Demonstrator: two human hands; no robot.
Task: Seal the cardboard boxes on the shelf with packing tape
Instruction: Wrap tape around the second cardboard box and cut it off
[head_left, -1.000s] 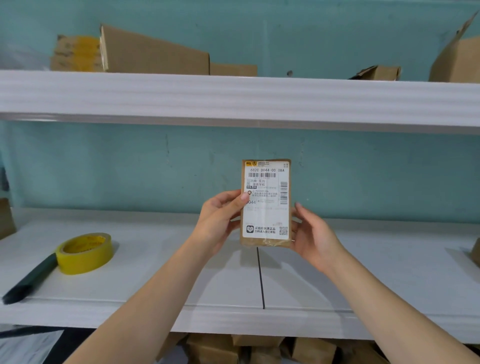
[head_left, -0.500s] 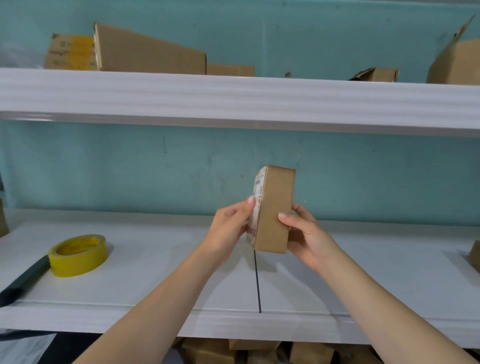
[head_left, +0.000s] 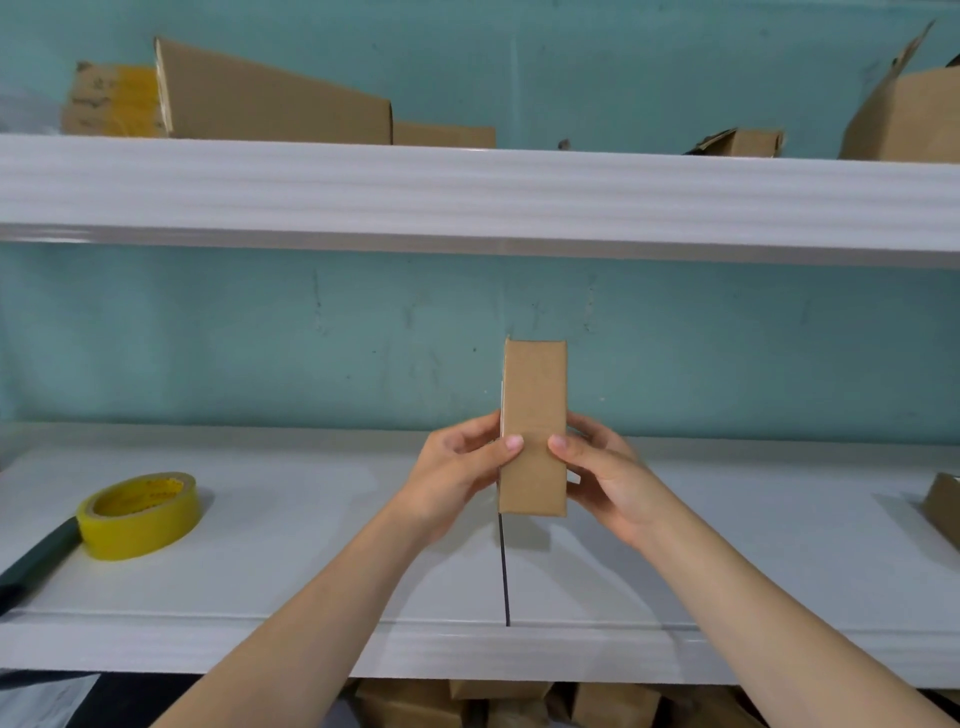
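A small brown cardboard box (head_left: 534, 405) stands upright in the air above the white lower shelf (head_left: 322, 551), its plain narrow side facing me. My left hand (head_left: 457, 467) pinches its left edge, thumb on the front. My right hand (head_left: 602, 473) pinches its right edge the same way. The shipping label is turned away to the left and only a sliver of it shows. A roll of yellow packing tape (head_left: 139, 514) lies flat on the shelf at the left, well apart from both hands.
A dark green handled tool (head_left: 36, 564) lies beside the tape. Several cardboard boxes sit on the upper shelf (head_left: 467, 192), one large (head_left: 270, 98) and one open at the right (head_left: 904, 114). Another box corner (head_left: 943, 506) shows at the right edge. More boxes lie under the shelf.
Both hands have turned the box about its upright axis: the labelled face that faced me has swung away to the left, and the plain narrow side now faces me.
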